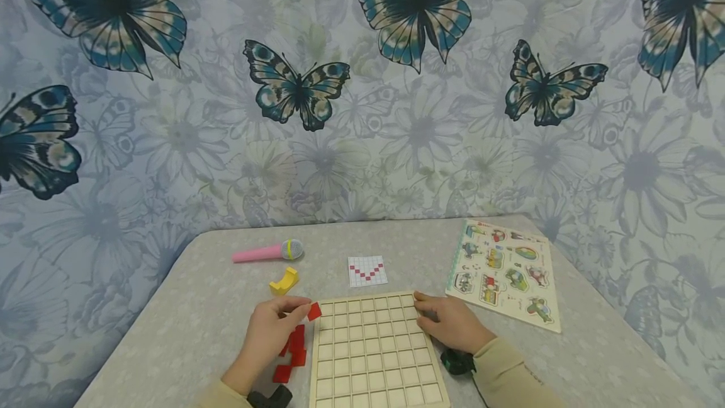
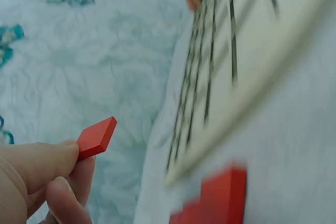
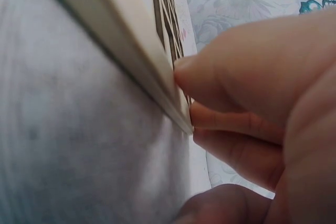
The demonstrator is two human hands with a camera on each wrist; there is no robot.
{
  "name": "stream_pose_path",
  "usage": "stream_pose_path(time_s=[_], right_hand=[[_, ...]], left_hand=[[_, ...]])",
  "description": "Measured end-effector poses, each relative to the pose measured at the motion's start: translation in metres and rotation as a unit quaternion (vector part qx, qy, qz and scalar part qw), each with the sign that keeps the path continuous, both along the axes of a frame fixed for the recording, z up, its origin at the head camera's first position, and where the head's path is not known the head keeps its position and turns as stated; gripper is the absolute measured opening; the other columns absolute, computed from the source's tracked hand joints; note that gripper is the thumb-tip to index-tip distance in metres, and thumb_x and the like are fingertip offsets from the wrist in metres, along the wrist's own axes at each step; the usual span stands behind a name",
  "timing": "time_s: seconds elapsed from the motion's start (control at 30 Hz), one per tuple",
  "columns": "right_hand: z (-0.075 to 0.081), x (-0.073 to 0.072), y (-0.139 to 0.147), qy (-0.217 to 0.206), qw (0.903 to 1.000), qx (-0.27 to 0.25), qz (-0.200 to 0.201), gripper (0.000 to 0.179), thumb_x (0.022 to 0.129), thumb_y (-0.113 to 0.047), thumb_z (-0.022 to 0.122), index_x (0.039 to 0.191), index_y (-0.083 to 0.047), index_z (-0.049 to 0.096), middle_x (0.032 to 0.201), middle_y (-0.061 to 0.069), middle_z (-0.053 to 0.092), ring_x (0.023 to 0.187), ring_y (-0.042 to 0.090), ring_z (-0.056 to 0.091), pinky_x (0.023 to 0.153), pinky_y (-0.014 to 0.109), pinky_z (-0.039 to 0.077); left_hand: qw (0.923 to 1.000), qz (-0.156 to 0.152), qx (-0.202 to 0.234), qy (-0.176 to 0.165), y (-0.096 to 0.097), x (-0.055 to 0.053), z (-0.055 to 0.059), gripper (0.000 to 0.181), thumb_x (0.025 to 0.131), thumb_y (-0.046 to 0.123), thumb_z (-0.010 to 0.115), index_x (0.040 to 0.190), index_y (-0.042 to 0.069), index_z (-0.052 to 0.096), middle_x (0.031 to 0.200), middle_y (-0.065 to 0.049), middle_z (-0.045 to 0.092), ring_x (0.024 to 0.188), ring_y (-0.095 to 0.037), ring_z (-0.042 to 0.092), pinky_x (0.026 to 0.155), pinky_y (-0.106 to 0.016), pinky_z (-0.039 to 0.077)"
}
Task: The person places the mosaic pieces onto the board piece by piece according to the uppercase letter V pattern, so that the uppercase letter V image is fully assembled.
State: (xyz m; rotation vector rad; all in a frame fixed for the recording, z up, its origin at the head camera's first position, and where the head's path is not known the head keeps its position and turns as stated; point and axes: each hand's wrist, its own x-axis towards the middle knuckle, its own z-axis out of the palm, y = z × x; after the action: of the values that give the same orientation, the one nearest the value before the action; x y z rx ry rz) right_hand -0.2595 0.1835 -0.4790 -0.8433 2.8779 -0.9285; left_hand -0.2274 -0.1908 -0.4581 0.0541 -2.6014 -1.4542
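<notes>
My left hand (image 1: 272, 327) pinches a small flat red square tile (image 2: 95, 138) between thumb and fingers. It holds the tile just off the upper left corner of a pale wooden grid board (image 1: 374, 295). Below that hand, several more red tiles (image 1: 297, 339) lie in a loose pile beside the board's left edge. With thumb and fingertips my right hand (image 1: 453, 323) grips the board's upper right corner. In the right wrist view its thumb (image 3: 210, 74) lies on the rim. The visible cells of the board hold no tiles.
Behind the board lies a white pattern card (image 1: 367, 271) with red squares in a V shape. A yellow curved block (image 1: 284, 281) and a pink toy microphone (image 1: 266, 252) are at the back left. A picture puzzle board (image 1: 504, 272) lies at the right.
</notes>
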Motion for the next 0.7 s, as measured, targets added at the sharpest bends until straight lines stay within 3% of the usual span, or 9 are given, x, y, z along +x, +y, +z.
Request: stream_pose_path(time_s=[0.07,0.2,0.27,0.37,0.43,0.5,0.57,0.63,0.7], right_hand=[[0.0,0.0,0.0,0.0,1.0,0.0,0.0,0.043,0.101,-0.027,0.067,0.138,-0.004,0.064,0.152,0.013,0.054,0.095,0.031,0.073,0.068,0.027,0.044],[-0.001,-0.002,0.0,0.01,0.9999,0.01,-0.003,0.044,0.101,-0.028,0.067,0.138,-0.005,0.064,0.152,0.012,0.054,0.113,0.031,0.07,0.078,0.031,0.052],[-0.001,-0.002,0.001,0.008,0.9999,0.009,-0.002,0.044,0.101,-0.028,0.067,0.138,-0.005,0.064,0.152,0.012,0.054,0.105,0.03,0.072,0.076,0.031,0.052],[-0.002,-0.003,0.001,0.002,1.0,0.002,0.002,0.044,0.101,-0.027,0.067,0.138,-0.004,0.064,0.152,0.013,0.054,0.086,0.025,0.072,0.067,0.03,0.049],[-0.002,-0.003,0.002,-0.005,1.0,-0.003,0.004,0.044,0.101,-0.026,0.067,0.139,-0.004,0.063,0.153,0.014,0.053,0.065,0.018,0.063,0.059,0.028,0.041],[-0.002,-0.003,0.002,-0.009,0.9999,-0.004,0.002,0.043,0.101,-0.025,0.067,0.139,-0.004,0.063,0.153,0.014,0.052,0.055,0.014,0.055,0.055,0.027,0.037],[-0.003,-0.004,0.002,-0.008,1.0,0.002,-0.001,0.044,0.101,-0.026,0.067,0.139,-0.005,0.063,0.154,0.013,0.052,0.055,0.013,0.053,0.056,0.028,0.038],[-0.003,-0.004,0.001,0.001,1.0,0.008,-0.004,0.043,0.101,-0.027,0.067,0.139,-0.006,0.064,0.153,0.012,0.053,0.068,0.015,0.064,0.064,0.028,0.046],[-0.003,-0.004,0.0,0.002,0.9999,0.009,-0.005,0.043,0.102,-0.027,0.066,0.139,-0.006,0.064,0.152,0.011,0.054,0.066,0.018,0.064,0.066,0.028,0.047]], left_hand=[[0.9988,-0.019,0.044,-0.009,0.012,0.008,0.005,0.014,0.092,0.026,0.079,0.103,0.018,0.081,0.096,0.002,0.076,0.076,-0.014,0.062,0.062,-0.025,0.05],[0.9931,-0.056,0.097,-0.034,0.035,0.022,0.008,0.015,0.091,0.029,0.079,0.101,0.018,0.081,0.099,0.002,0.076,0.072,-0.012,0.059,0.057,-0.024,0.047],[0.9898,-0.076,0.111,-0.047,0.045,0.028,0.005,0.017,0.091,0.03,0.079,0.103,0.017,0.081,0.1,0.001,0.076,0.073,-0.011,0.058,0.059,-0.024,0.048],[0.9858,-0.101,0.12,-0.061,0.058,0.037,-0.001,0.022,0.091,0.034,0.079,0.104,0.017,0.08,0.1,0.001,0.076,0.075,-0.012,0.059,0.063,-0.024,0.05],[0.9833,-0.117,0.12,-0.071,0.065,0.041,-0.006,0.023,0.091,0.036,0.079,0.105,0.017,0.08,0.099,0.001,0.076,0.076,-0.012,0.059,0.063,-0.024,0.05],[0.9806,-0.135,0.12,-0.075,0.071,0.044,-0.012,0.023,0.091,0.036,0.079,0.105,0.017,0.08,0.098,0.002,0.076,0.075,-0.012,0.059,0.062,-0.023,0.05],[0.9778,-0.152,0.122,-0.077,0.076,0.047,-0.017,0.023,0.092,0.035,0.079,0.105,0.017,0.08,0.097,0.001,0.076,0.074,-0.012,0.059,0.06,-0.023,0.049],[0.9767,-0.166,0.114,-0.074,0.08,0.049,-0.021,0.02,0.091,0.033,0.079,0.103,0.017,0.081,0.095,0.002,0.076,0.072,-0.011,0.058,0.06,-0.022,0.049],[0.9776,-0.173,0.101,-0.064,0.083,0.051,-0.023,0.017,0.091,0.032,0.08,0.101,0.019,0.081,0.094,0.004,0.075,0.071,-0.009,0.058,0.06,-0.022,0.049]])
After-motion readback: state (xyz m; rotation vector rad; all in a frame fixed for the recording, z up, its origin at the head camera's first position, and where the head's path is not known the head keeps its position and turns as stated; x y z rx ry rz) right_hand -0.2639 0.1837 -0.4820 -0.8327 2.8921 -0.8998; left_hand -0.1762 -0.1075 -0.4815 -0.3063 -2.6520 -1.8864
